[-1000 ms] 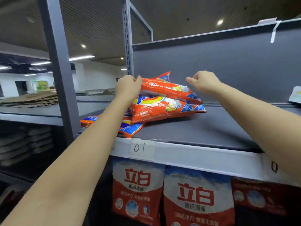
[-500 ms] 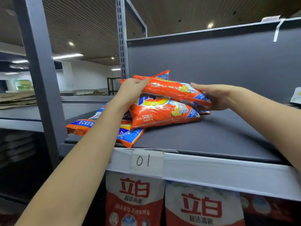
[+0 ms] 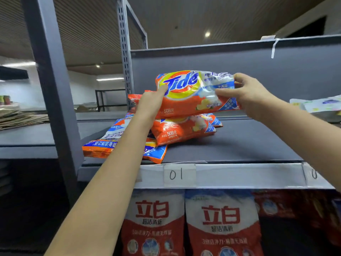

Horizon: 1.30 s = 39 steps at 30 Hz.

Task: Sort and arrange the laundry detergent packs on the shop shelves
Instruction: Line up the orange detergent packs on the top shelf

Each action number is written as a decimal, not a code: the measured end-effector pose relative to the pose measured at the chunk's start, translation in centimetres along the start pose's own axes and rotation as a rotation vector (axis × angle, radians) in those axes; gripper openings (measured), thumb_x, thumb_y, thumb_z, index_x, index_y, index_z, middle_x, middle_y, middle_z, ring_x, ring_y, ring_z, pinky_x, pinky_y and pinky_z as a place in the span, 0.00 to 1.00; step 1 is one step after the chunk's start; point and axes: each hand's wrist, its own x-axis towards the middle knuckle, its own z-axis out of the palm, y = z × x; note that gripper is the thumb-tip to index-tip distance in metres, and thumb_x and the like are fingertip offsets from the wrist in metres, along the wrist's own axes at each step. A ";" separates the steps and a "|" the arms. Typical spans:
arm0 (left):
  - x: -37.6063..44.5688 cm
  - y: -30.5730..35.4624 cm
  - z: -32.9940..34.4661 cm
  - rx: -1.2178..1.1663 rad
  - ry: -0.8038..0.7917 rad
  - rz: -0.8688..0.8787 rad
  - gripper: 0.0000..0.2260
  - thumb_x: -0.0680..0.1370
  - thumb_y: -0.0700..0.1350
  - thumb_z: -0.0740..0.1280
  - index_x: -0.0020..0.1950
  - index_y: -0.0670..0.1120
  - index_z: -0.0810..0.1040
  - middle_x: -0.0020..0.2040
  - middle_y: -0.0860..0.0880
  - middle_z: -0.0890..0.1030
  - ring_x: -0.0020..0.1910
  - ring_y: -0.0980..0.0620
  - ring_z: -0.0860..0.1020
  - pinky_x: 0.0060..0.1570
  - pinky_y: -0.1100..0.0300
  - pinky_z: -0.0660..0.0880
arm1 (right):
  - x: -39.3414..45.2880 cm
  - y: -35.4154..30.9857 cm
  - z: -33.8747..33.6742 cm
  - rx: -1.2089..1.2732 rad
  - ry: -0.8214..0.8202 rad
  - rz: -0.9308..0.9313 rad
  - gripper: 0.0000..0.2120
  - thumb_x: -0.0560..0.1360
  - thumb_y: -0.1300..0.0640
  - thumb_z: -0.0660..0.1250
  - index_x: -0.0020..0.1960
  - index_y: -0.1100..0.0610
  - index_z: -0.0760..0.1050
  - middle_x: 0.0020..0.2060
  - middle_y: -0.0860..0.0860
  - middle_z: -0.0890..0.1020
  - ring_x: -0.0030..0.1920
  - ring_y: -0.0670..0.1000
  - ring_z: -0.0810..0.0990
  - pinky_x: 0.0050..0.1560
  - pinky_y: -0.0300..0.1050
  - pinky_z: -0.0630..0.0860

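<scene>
An orange Tide detergent pack (image 3: 191, 93) is tilted up with its front facing me, above a loose pile on the grey upper shelf (image 3: 239, 145). My left hand (image 3: 153, 103) grips its left end, and my right hand (image 3: 245, 93) pinches its right end. Beneath it lies a second orange pack (image 3: 182, 131) marked 508. Two more packs lie lower left: one with a blue and white face (image 3: 108, 139), another poking out under my forearm (image 3: 156, 152).
The shelf's front strip carries a paper label "01" (image 3: 180, 174). Red and white detergent bags (image 3: 221, 222) stand on the shelf below. A grey upright post (image 3: 53, 89) rises at left. Pale packs (image 3: 321, 106) lie at the far right. Flattened cardboard (image 3: 20, 117) sits far left.
Both hands have lifted the top pack off the pile and turned it upright so its front faces me. The right hand moved from hovering to holding the pack's right end.
</scene>
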 end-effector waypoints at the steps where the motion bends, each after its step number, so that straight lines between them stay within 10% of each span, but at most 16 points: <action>1: -0.3 0.1 0.0 -0.069 -0.062 0.014 0.17 0.74 0.60 0.66 0.47 0.46 0.80 0.50 0.47 0.84 0.51 0.47 0.81 0.59 0.48 0.75 | -1.3 -0.5 0.2 0.001 0.025 -0.044 0.09 0.70 0.65 0.73 0.42 0.55 0.74 0.43 0.55 0.82 0.37 0.49 0.83 0.41 0.44 0.82; 9: -7.5 0.0 0.9 -0.686 -0.356 0.163 0.12 0.75 0.42 0.69 0.58 0.47 0.75 0.49 0.47 0.85 0.49 0.48 0.83 0.48 0.52 0.80 | -11.6 -3.1 -1.2 -0.020 0.065 -0.168 0.13 0.68 0.66 0.72 0.49 0.55 0.75 0.39 0.45 0.85 0.42 0.45 0.83 0.42 0.39 0.80; 21: -20.2 -0.3 9.7 -0.801 -0.782 0.107 0.12 0.69 0.39 0.72 0.52 0.47 0.78 0.44 0.48 0.85 0.43 0.49 0.84 0.40 0.57 0.80 | -26.4 -2.6 -10.5 -0.115 0.296 0.062 0.48 0.51 0.42 0.82 0.66 0.58 0.71 0.52 0.50 0.84 0.53 0.52 0.83 0.48 0.43 0.79; 39: -41.6 -7.9 36.4 -0.663 -1.133 -0.494 0.15 0.70 0.43 0.70 0.56 0.43 0.77 0.50 0.42 0.84 0.46 0.44 0.84 0.48 0.49 0.81 | -48.6 9.5 -31.9 -0.107 0.594 0.577 0.13 0.67 0.70 0.71 0.51 0.63 0.79 0.41 0.54 0.86 0.39 0.50 0.84 0.38 0.39 0.79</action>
